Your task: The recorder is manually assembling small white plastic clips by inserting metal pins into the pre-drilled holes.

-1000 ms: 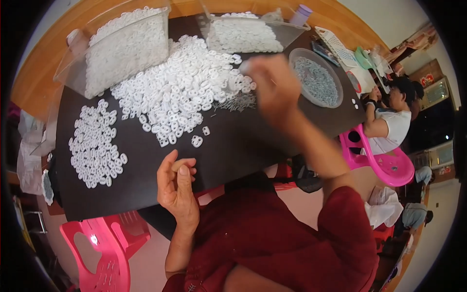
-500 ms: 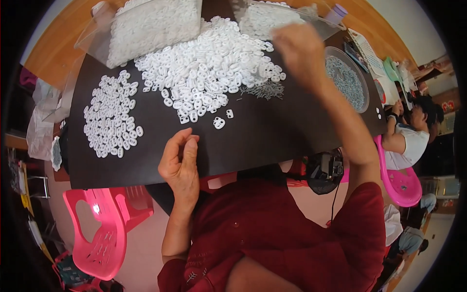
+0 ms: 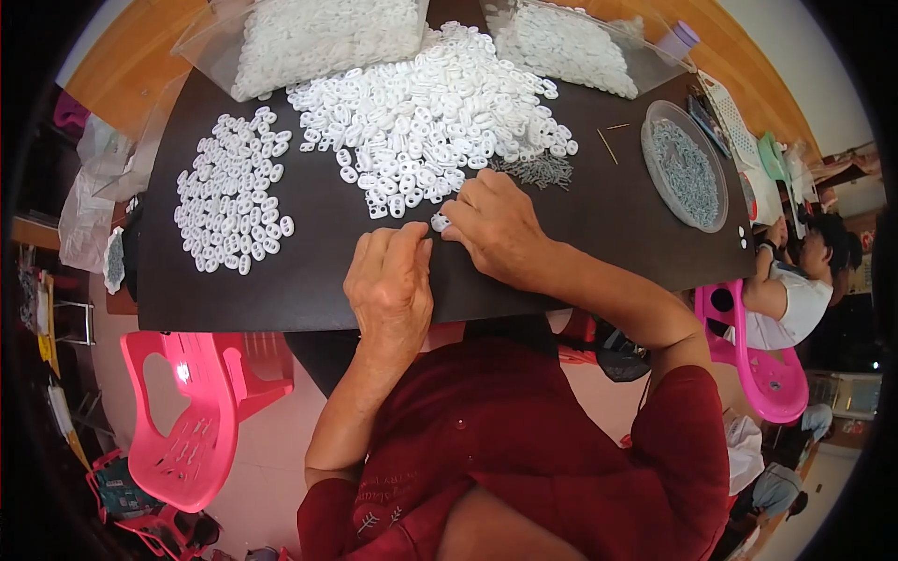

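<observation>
My left hand [image 3: 388,285] is closed over the near edge of the dark table, thumb against the curled fingers; what it holds, if anything, is hidden. To its right my right hand [image 3: 496,229] bends down to the tabletop, fingertips pinched at a small white plastic piece [image 3: 439,222]. Just beyond both hands spreads a large heap of white oval two-holed plastic pieces [image 3: 412,122]. A small pile of grey metal pins [image 3: 543,170] lies against the heap's right side, beyond my right hand.
On the left lies a separate group of white pieces [image 3: 229,192]. Clear bins [image 3: 327,42] of white pieces stand at the back. A round tub [image 3: 716,220] of grey pins sits right, with two thin brass-coloured sticks [image 3: 608,147] beside it. A person [image 3: 781,290] sits at far right.
My right hand has come down from the back right to the white piece near my left hand. The brass-coloured sticks now show. My left hand has moved slightly right; the view has shifted a little.
</observation>
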{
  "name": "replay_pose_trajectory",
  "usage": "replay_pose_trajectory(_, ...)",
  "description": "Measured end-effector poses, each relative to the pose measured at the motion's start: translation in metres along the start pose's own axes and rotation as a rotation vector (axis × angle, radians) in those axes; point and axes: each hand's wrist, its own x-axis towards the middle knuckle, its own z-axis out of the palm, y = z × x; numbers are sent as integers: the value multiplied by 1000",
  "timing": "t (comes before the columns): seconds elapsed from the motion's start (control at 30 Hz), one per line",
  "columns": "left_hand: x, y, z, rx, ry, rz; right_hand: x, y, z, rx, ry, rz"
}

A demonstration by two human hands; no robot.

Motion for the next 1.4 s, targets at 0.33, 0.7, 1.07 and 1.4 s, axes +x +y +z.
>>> replay_pose_trajectory(0.33,-2,-10,-2,95,-32,6,5,-4,4,13,50,31)
replay_pose_trajectory(0.7,7,-22,-4,355,-132,97,5,-6,7,141,77,66)
replay_pose_trajectory(1.07,7,-22,-16,-76,-129,-90,9,-21,15,390,48,159)
replay_pose_trajectory(1.4,5,-18,-20,-568,-28,-620,5,-25,15,340,-10,246)
